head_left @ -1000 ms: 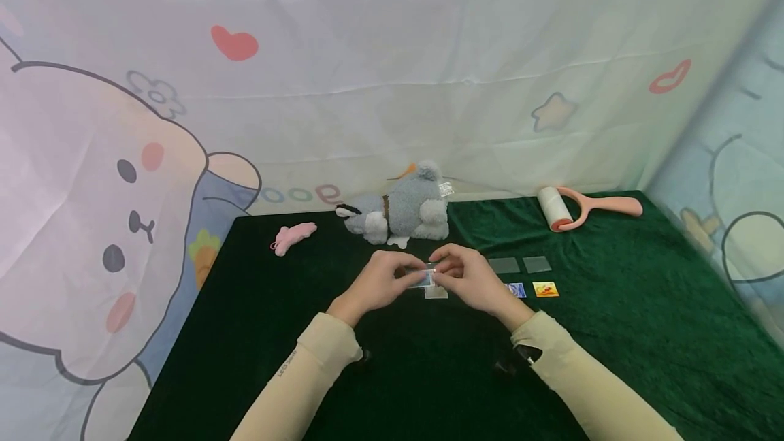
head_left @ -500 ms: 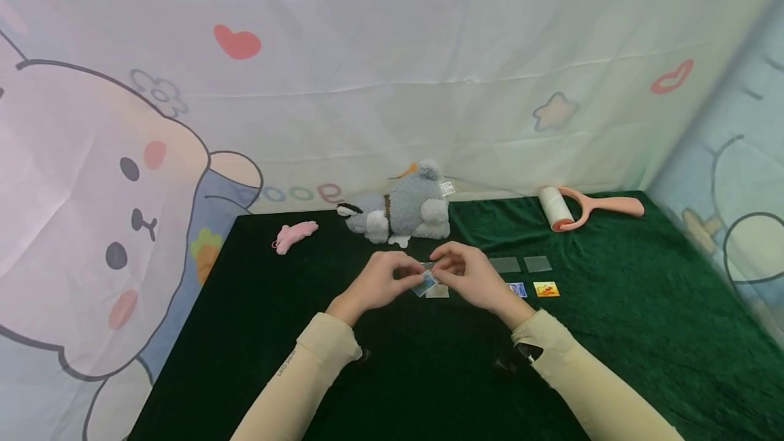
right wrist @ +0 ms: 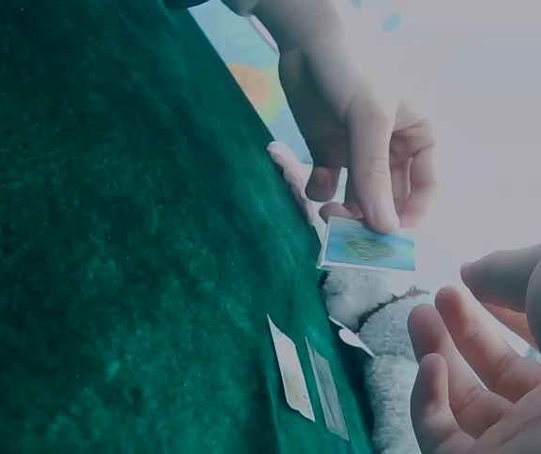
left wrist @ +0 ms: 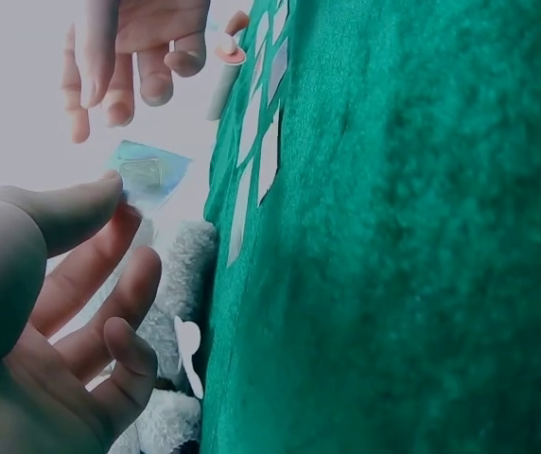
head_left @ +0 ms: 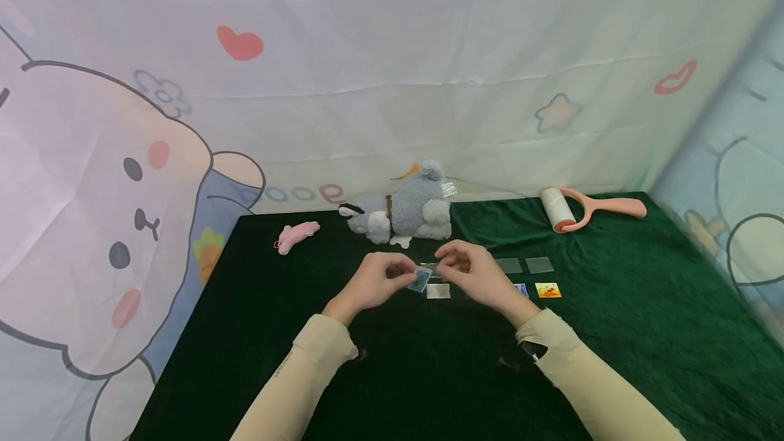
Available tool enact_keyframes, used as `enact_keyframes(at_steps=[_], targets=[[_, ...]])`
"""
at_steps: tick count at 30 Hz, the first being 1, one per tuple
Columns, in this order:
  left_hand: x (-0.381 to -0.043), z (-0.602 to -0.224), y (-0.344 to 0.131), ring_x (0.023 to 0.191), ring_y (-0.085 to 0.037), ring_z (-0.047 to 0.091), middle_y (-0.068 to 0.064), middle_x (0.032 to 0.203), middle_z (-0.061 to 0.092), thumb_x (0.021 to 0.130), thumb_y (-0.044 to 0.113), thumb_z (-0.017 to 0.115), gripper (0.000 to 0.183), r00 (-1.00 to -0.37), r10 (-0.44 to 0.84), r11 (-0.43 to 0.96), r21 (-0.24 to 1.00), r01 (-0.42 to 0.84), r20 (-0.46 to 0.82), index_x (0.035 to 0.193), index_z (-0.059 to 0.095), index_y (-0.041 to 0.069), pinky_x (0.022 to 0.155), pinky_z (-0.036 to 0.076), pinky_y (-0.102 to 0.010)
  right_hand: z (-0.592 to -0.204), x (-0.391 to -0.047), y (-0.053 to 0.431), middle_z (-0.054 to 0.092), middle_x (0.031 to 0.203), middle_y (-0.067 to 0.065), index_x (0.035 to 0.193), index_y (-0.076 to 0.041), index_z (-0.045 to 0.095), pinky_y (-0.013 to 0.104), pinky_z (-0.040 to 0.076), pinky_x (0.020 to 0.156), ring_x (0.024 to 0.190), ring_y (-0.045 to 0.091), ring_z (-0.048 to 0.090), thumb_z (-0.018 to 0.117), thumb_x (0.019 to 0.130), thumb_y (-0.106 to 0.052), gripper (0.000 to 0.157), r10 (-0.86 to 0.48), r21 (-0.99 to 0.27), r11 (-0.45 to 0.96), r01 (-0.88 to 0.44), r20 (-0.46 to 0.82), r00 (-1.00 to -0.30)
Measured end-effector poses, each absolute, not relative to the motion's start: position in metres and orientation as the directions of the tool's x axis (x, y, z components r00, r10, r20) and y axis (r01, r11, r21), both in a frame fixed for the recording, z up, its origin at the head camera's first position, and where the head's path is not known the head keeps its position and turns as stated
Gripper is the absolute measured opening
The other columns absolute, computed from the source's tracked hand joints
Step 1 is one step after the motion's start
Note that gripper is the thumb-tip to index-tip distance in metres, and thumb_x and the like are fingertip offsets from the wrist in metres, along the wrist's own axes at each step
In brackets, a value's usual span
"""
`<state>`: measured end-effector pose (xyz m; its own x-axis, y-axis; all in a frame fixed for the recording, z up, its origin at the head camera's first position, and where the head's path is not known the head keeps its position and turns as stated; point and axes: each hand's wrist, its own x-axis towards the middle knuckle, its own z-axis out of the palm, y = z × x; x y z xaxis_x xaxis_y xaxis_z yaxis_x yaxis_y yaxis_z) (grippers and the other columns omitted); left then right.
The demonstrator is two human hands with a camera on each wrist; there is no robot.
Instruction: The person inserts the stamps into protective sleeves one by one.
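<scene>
Between thumb and forefinger, my left hand (head_left: 378, 282) pinches a small blue card (head_left: 420, 280) by its edge, above the cloth. In the right wrist view the card (right wrist: 370, 244) has a greenish picture in the middle and a clear border. My right hand (head_left: 473, 273) is just right of it, fingers loosely bent and holding nothing, apart from the card in both wrist views. Below the hands lie a pale card (head_left: 438, 291) and a clear rectangular piece (head_left: 434, 271), partly hidden behind the right fingers.
Clear rectangles (head_left: 540, 265) lie to the right, behind a yellow card (head_left: 548, 290) and a blue-violet card (head_left: 520, 288) partly covered by the right wrist. A grey plush toy (head_left: 407, 206), a pink plush (head_left: 297, 235) and a lint roller (head_left: 559, 209) stand farther back on the green cloth (head_left: 245, 339).
The right fingers have come off the blue card and moved slightly right. The card has turned to a tilt and moved a little left in the left hand.
</scene>
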<state>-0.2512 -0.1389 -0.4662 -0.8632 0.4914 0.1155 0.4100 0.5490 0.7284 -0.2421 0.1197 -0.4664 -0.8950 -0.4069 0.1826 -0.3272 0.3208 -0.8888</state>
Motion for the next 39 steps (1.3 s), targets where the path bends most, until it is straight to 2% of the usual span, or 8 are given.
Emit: enact_keyframes(at_steps=[3,9,18,27,39], targets=[[-0.252,-0.467,-0.140,0.091,-0.012,0.068,0.006,0.100,0.075,0.101,0.020,0.073,0.009,-0.875,0.473,0.551,0.739,0.387,0.105,0.109,0.077,0.019,0.081,0.056,-0.036,-0.466,-0.242,0.122,0.075,0.107,0.017,0.124,-0.005,0.066,0.038,0.056,0.081,0.090,0.026,0.073,0.068,0.103,-0.014,0.022,-0.398,-0.891,0.323,-0.320,0.178,-0.900],[-0.256,-0.473,-0.144,0.086,-0.012,0.069,0.005,0.095,0.077,0.101,0.022,0.074,0.009,-0.909,0.411,0.578,0.752,0.318,0.069,0.106,0.077,0.016,0.080,0.057,-0.037,-0.468,-0.244,0.126,0.076,0.105,0.011,0.124,-0.005,0.067,0.037,0.057,0.082,0.087,0.022,0.072,0.069,0.103,-0.014,0.022,-0.384,-0.888,0.340,-0.310,0.170,-0.908],[-0.261,-0.481,-0.151,0.083,-0.014,0.069,0.002,0.094,0.076,0.100,0.021,0.074,0.010,-0.937,0.350,0.607,0.763,0.224,-0.003,0.106,0.076,0.014,0.078,0.057,-0.037,-0.468,-0.243,0.127,0.074,0.111,0.020,0.127,0.000,0.065,0.039,0.058,0.083,0.088,0.021,0.073,0.068,0.104,-0.014,0.027,-0.382,-0.886,0.351,-0.301,0.158,-0.910],[-0.264,-0.485,-0.154,0.080,-0.016,0.070,-0.002,0.094,0.076,0.100,0.019,0.075,0.011,-0.949,0.305,0.644,0.752,0.139,-0.086,0.107,0.075,0.011,0.075,0.058,-0.036,-0.468,-0.245,0.129,0.075,0.109,0.015,0.126,-0.001,0.065,0.040,0.057,0.084,0.088,0.021,0.072,0.068,0.104,-0.015,0.027,-0.395,-0.880,0.356,-0.314,0.162,-0.904],[-0.262,-0.484,-0.148,0.072,-0.016,0.066,0.000,0.086,0.072,0.096,0.022,0.078,0.013,-0.969,0.230,0.758,0.640,0.121,-0.088,0.102,0.075,0.010,0.067,0.055,-0.034,-0.469,-0.243,0.130,0.075,0.108,0.010,0.125,-0.003,0.067,0.040,0.058,0.084,0.091,0.020,0.072,0.068,0.104,-0.016,0.025,-0.389,-0.873,0.371,-0.316,0.163,-0.907]])
